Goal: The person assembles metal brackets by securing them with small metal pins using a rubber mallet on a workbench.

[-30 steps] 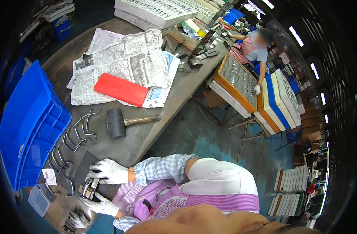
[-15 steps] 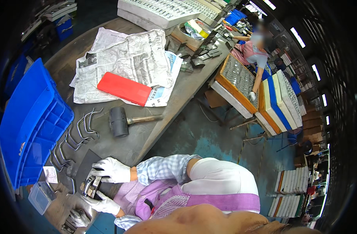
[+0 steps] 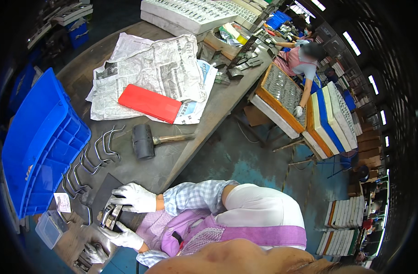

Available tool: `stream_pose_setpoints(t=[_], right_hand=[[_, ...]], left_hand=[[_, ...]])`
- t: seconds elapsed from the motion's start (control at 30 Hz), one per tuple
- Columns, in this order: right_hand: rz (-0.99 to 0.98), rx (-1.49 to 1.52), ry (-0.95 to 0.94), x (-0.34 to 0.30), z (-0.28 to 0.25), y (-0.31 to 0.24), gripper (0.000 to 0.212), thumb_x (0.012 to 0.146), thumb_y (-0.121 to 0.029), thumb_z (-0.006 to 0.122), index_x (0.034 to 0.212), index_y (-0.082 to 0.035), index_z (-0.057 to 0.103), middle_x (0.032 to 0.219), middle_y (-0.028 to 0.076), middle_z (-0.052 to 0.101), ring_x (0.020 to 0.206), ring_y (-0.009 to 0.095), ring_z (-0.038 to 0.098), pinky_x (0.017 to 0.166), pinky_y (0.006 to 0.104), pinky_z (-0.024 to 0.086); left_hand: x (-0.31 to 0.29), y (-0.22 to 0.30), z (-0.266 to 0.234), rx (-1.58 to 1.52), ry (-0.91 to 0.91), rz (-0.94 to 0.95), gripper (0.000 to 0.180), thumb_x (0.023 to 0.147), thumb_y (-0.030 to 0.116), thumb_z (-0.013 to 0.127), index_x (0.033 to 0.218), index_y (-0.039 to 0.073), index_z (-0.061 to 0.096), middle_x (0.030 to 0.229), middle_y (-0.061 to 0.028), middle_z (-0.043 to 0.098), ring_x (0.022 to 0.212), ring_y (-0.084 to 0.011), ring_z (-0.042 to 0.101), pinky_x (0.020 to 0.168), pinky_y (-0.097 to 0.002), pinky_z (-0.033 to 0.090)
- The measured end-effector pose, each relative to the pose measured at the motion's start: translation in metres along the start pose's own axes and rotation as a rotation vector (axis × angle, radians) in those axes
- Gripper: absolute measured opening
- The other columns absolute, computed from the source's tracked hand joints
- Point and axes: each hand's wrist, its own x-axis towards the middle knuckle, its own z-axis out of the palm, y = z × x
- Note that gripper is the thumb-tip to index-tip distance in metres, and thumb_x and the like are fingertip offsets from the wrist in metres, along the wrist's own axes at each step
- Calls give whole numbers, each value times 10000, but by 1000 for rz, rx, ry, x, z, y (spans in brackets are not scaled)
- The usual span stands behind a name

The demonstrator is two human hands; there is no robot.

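Observation:
On a dark flat plate (image 3: 105, 194) at the bench's near edge sits a shiny, curved metal piece (image 3: 111, 216), its exact kind unclear. My right hand (image 3: 138, 198), in a white glove, lies along its upper side with the fingers curled onto it. From below, my left hand (image 3: 126, 238), gloved too, grips its lower end between thumb and fingers. The fingers partly cover the piece. Several bent metal rods (image 3: 81, 170) lie in a row beyond the plate. A black-headed mallet (image 3: 144, 141) with a wooden handle rests to their right.
A blue bin (image 3: 35, 146) stands at left, a clear plastic box (image 3: 50, 229) below it. A red case (image 3: 149, 103) lies on newspaper (image 3: 142, 68). Near the bottom is a greyish glove (image 3: 95, 252); whether worn, I cannot tell. A co-worker (image 3: 302, 59) reaches over a parts tray (image 3: 282, 93).
The whole view has shifted slightly to the right. Both my hands stay on the metal piece in nearly the same pose. Another person shows behind the co-worker.

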Motion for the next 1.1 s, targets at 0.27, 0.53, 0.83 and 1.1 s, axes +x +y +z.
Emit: stream_pose_setpoints(t=[0.27, 0.53, 0.83, 1.1], right_hand=[[5, 15, 2, 0, 0, 3, 665, 809, -287, 758, 1437, -198, 561, 1403, 137, 550, 1239, 315, 556, 996, 473, 456], [39, 26, -26, 0, 1, 0, 690, 819, -316, 764, 1462, -213, 535, 1410, 125, 546, 1255, 315, 548, 998, 479, 456], [21, 8, -27, 0, 2, 0, 710, 833, -332, 753, 1486, -193, 511, 1415, 131, 538, 1261, 327, 538, 1013, 482, 449], [32, 3, -40, 0, 0, -1, 720, 831, -316, 754, 1492, -175, 507, 1425, 149, 534, 1256, 327, 540, 1011, 481, 452]], left_hand=[[-3, -5, 2, 13, -7, 5, 742, 1043, 542, 532, 1504, -35, 464, 1457, -261, 566, 1272, -419, 607, 1057, -480, 501], [-14, -24, 11, 67, 8, -1, 722, 1043, 518, 553, 1506, -27, 461, 1452, -260, 570, 1258, -424, 612, 1043, -481, 506], [-5, -5, 1, 20, 20, 17, 711, 1045, 507, 557, 1507, -25, 458, 1444, -249, 579, 1239, -415, 629, 1029, -479, 520], [-8, -16, 7, 72, 11, 15, 724, 1047, 520, 543, 1509, -32, 454, 1446, -257, 573, 1248, -419, 621, 1031, -482, 514]])
